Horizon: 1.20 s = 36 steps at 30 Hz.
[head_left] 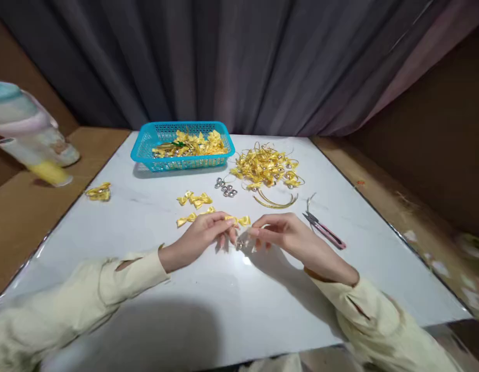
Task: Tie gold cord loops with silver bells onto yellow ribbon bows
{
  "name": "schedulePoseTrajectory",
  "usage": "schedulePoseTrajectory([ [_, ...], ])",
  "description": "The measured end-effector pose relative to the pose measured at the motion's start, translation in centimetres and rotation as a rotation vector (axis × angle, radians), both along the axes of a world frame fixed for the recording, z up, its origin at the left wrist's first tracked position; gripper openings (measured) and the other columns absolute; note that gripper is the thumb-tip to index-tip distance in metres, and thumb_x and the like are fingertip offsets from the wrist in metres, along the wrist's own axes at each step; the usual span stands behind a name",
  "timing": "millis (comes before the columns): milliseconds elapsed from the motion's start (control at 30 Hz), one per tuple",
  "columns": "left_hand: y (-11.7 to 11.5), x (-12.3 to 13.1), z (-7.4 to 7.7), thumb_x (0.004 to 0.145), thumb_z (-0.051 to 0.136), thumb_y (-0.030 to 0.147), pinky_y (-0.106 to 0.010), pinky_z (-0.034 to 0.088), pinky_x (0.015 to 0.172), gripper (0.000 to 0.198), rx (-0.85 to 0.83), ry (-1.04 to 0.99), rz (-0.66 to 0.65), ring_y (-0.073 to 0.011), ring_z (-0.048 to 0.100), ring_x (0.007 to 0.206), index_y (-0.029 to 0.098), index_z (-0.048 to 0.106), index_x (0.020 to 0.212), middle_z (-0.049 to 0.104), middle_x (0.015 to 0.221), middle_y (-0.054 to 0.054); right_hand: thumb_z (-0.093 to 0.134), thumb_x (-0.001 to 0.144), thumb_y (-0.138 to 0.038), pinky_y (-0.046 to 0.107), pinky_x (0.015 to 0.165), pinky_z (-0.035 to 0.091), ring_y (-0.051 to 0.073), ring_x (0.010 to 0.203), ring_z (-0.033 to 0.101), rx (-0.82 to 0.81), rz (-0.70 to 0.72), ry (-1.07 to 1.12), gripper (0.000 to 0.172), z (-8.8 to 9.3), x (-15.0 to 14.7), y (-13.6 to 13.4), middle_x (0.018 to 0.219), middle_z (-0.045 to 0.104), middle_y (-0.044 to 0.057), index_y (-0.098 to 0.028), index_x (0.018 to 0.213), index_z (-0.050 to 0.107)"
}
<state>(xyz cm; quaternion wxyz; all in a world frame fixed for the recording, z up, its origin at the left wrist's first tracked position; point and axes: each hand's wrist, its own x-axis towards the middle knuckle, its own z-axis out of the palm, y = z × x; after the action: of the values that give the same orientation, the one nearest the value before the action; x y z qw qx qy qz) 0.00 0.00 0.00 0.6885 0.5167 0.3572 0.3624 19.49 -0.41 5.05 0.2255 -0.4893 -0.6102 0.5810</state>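
Cream sleeves (134, 279) lie nearest us; beyond them, over the counter (255, 320), our left hand (208, 232) pinches a yellow bow (243, 220) by its left side. Beside it our right hand (289, 235) curls, gripping what we cannot tell. We judge the bow light, soft, slightly slippery, easily creased: best held at its gathered middle.

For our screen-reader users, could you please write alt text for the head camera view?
A person's left hand holds a yellow bow over a white table, the right hand close beside it. Nearby lie silvery beads, gold cords and pink-handled snips; farther back are a blue basket and a pile of yellow bows.
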Motion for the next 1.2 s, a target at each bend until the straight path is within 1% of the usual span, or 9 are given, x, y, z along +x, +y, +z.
schedulePoseTrajectory([
  [67, 0.0, 0.1, 0.0, 0.085, 0.053, 0.030, -0.020, 0.041, 0.050, 0.023, 0.001, 0.002, 0.002, -0.0086, 0.053, 0.053, 0.012, 0.058, 0.071, 0.063, 0.066, -0.002, 0.066, 0.075, -0.037, 0.025, 0.058, 0.045, 0.014, 0.064, 0.058, -0.002, -0.005, 0.085, 0.024, -0.1, -0.1, -0.1, 0.075, 0.063, 0.004, -0.015, 0.070, 0.062],
  [133, 0.0, 0.1, 0.1, 0.085, 0.053, 0.031, -0.020, 0.041, 0.049, 0.023, 0.005, 0.009, 0.004, -0.0087, 0.053, 0.053, 0.012, 0.058, 0.072, 0.063, 0.066, -0.002, 0.065, 0.076, -0.037, 0.026, 0.060, 0.046, 0.015, 0.068, 0.060, -0.009, -0.010, 0.142, 0.023, -0.2, -0.2, -0.2, 0.080, 0.064, 0.004, -0.015, 0.068, 0.061],
  [300, -0.1, 0.0, 0.1, 0.086, 0.053, 0.031, -0.020, 0.041, 0.051, 0.024, 0.018, 0.037, -0.006, -0.0086, 0.052, 0.054, 0.012, 0.059, 0.073, 0.063, 0.067, -0.003, 0.062, 0.078, -0.031, 0.029, 0.069, 0.048, 0.016, 0.072, 0.061, -0.030, -0.034, 0.175, 0.018, -0.2, -0.4, -0.4, 0.078, 0.065, 0.003, -0.016, 0.069, 0.061],
  [567, 0.0, 0.0, 0.1, 0.086, 0.052, 0.031, -0.021, 0.041, 0.051, 0.024, 0.021, 0.035, -0.015, -0.0088, 0.052, 0.055, 0.012, 0.060, 0.074, 0.064, 0.068, -0.003, 0.060, 0.077, -0.024, 0.029, 0.071, 0.048, 0.014, 0.068, 0.061, -0.022, -0.083, 0.199, 0.014, 0.1, -0.7, -0.4, 0.077, 0.066, 0.002, -0.016, 0.066, 0.061],
  [867, -0.1, 0.1, 0.3, 0.086, 0.051, 0.028, -0.020, 0.040, 0.050, 0.026, 0.054, 0.067, 0.018, -0.0082, 0.052, 0.053, 0.012, 0.060, 0.070, 0.065, 0.067, -0.003, 0.060, 0.079, -0.030, 0.029, 0.072, 0.047, 0.015, 0.070, 0.061, 0.017, -0.098, 0.122, 0.019, -0.1, -1.0, -0.7, 0.075, 0.066, 0.003, -0.016, 0.067, 0.060],
  [967, -0.1, 0.2, 0.4, 0.086, 0.051, 0.029, -0.020, 0.040, 0.049, 0.026, 0.059, 0.081, 0.039, -0.0079, 0.050, 0.051, 0.012, 0.059, 0.069, 0.064, 0.065, -0.003, 0.060, 0.080, -0.030, 0.029, 0.071, 0.047, 0.015, 0.070, 0.062, 0.003, -0.108, 0.089, 0.019, -0.1, -1.2, -0.7, 0.074, 0.067, 0.003, -0.016, 0.068, 0.060],
  [1200, -0.1, 0.3, 0.5, 0.085, 0.051, 0.030, -0.020, 0.039, 0.049, 0.026, 0.078, 0.127, 0.056, -0.0075, 0.049, 0.050, 0.012, 0.059, 0.068, 0.064, 0.065, -0.003, 0.061, 0.079, -0.031, 0.029, 0.072, 0.049, 0.014, 0.068, 0.062, -0.028, -0.118, 0.120, 0.020, -0.2, -1.5, -0.7, 0.073, 0.068, 0.003, -0.016, 0.066, 0.057],
])
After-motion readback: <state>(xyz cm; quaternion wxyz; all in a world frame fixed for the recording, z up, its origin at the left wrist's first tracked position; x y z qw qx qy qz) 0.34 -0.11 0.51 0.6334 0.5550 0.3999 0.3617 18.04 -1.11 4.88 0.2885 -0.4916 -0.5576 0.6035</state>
